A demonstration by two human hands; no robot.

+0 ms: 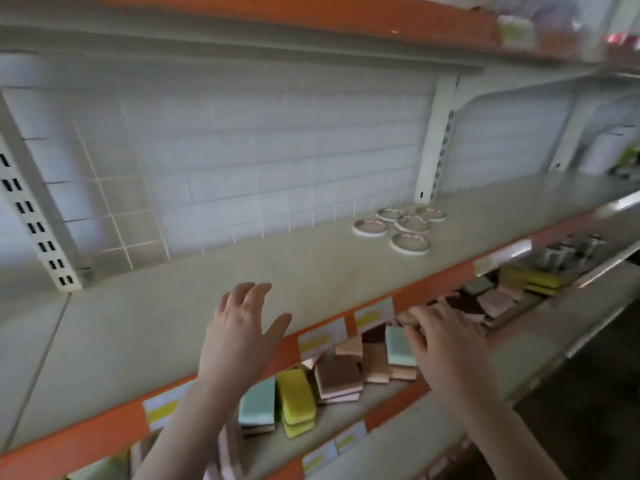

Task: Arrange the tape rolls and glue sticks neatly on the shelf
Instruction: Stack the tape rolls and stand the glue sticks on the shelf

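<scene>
No text can be read; the price labels on the orange shelf edge are too blurred.

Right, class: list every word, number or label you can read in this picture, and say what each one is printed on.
No text here can be read.
Price tags on the orange shelf edge: yellow band, print too blurred.
Tape rolls on the shelf: reddish marking, too small and blurred.
Sponges below: no visible text.
</scene>
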